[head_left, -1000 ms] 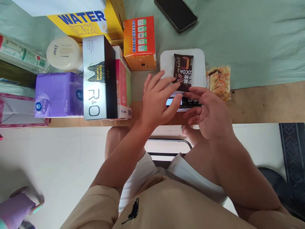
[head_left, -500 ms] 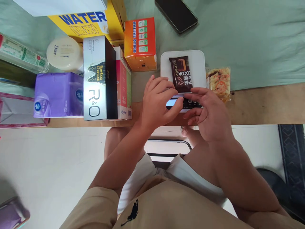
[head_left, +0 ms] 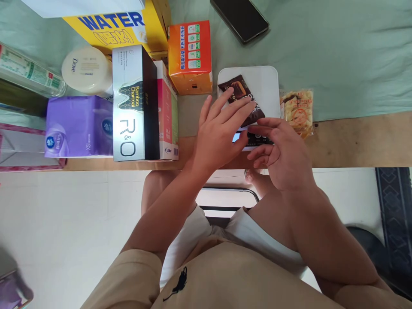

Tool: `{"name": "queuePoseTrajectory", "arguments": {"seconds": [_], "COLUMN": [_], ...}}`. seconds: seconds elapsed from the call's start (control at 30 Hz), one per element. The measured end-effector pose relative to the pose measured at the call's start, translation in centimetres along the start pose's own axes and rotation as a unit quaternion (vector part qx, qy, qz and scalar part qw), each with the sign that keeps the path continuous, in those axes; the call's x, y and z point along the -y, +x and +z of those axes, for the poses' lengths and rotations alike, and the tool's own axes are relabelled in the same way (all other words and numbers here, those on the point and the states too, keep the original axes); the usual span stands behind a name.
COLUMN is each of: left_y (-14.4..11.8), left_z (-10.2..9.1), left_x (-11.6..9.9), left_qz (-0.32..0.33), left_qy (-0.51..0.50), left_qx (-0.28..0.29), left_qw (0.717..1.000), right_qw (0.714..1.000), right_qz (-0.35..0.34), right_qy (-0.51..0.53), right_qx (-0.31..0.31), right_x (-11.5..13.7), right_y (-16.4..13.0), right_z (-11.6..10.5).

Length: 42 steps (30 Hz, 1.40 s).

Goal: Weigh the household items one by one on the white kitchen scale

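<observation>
A dark brown cocoa biscuit packet (head_left: 240, 88) lies slanted on the white platform of a kitchen scale (head_left: 268, 86). My left hand (head_left: 219, 128) reaches over the packet's near side with its fingers stretched out and spread, covering part of it; the fingertips seem to rest on the wrapper. At the front right of the scale is my right hand (head_left: 283, 152), its fingers loosely bent and apart, holding nothing. Its fingertips are by the scale's black control strip, whose lit display is partly hidden by my left thumb. A clear packet of pale crackers (head_left: 298, 109) sits just right of the scale.
An orange box (head_left: 189, 56), a silver-and-black toothpaste box (head_left: 128, 103), a pink box (head_left: 165, 116), a purple tissue pack (head_left: 77, 128) and a white Dove jar (head_left: 85, 71) crowd the left. Behind stands a yellow box (head_left: 128, 32). A black phone (head_left: 241, 19) lies beyond the scale.
The cocoa packet has turned from nearly upright to slanted, its far end swinging left. My left hand has moved forward over it, fingers more extended. My right hand has stayed put.
</observation>
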<state>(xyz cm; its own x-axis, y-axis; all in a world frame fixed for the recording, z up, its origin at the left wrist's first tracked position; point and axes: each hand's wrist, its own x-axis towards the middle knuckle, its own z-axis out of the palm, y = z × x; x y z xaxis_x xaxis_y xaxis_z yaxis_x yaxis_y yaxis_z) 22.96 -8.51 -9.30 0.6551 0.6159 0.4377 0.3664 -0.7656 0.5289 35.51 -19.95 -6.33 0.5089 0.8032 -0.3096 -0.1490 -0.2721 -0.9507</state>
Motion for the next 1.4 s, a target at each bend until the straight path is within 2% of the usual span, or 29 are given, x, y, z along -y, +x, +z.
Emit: {"name": "queuePoseTrajectory", "arguments": {"seconds": [0.1,0.23,0.4,0.57,0.7,0.8,0.93,1.03,1.13,1.27,1.33,1.4], "left_y": [0.0,-0.2,-0.3,-0.3,-0.6,-0.9,-0.7,-0.4,-0.4,-0.5,-0.5,-0.5], "left_z": [0.3,-0.4,-1.7,-1.9,-2.1,-2.1,-1.8,-1.6,-1.7,-2.0,-1.9,-1.7], "left_x": [0.1,-0.1,-0.4,-0.5,-0.6,-0.3,0.6,1.2,1.2,1.3,1.5,1.6], "left_qz": [-0.006,-0.004,0.001,-0.017,-0.014,0.009,0.049,0.067,0.059,0.052,0.068,0.081], "left_qy": [0.001,-0.01,-0.067,-0.12,-0.124,-0.128,-0.159,-0.185,-0.205,-0.214,-0.208,-0.203], "left_qx": [0.015,0.019,0.029,0.019,0.007,-0.028,-0.148,-0.205,-0.206,-0.195,-0.196,-0.195], "left_qw": [1.0,1.0,0.997,0.992,0.992,0.991,0.975,0.959,0.955,0.956,0.956,0.956], "right_qw": [0.999,0.999,1.0,0.999,0.997,0.992,0.967,0.923,0.85,0.853,0.859,0.855], "right_qz": [-0.019,-0.013,0.011,0.013,-0.045,-0.114,-0.228,-0.346,-0.448,-0.3,-0.219,-0.171], "right_qy": [-0.025,-0.029,-0.023,-0.048,-0.05,-0.056,-0.107,-0.095,-0.052,-0.136,-0.215,-0.317], "right_qx": [0.018,0.021,0.017,0.022,0.03,0.01,-0.048,-0.138,-0.274,-0.405,-0.409,-0.373], "right_x": [-0.2,-0.2,0.5,1.1,0.6,0.1,0.3,0.9,1.6,1.1,0.0,-1.2], "right_y": [0.0,0.1,0.0,0.2,0.7,0.7,0.1,0.5,2.2,4.5,5.1,5.3], "right_z": [0.0,0.0,0.3,0.7,1.0,1.3,1.1,-0.9,-5.0,-11.0,-13.1,-14.4]}}
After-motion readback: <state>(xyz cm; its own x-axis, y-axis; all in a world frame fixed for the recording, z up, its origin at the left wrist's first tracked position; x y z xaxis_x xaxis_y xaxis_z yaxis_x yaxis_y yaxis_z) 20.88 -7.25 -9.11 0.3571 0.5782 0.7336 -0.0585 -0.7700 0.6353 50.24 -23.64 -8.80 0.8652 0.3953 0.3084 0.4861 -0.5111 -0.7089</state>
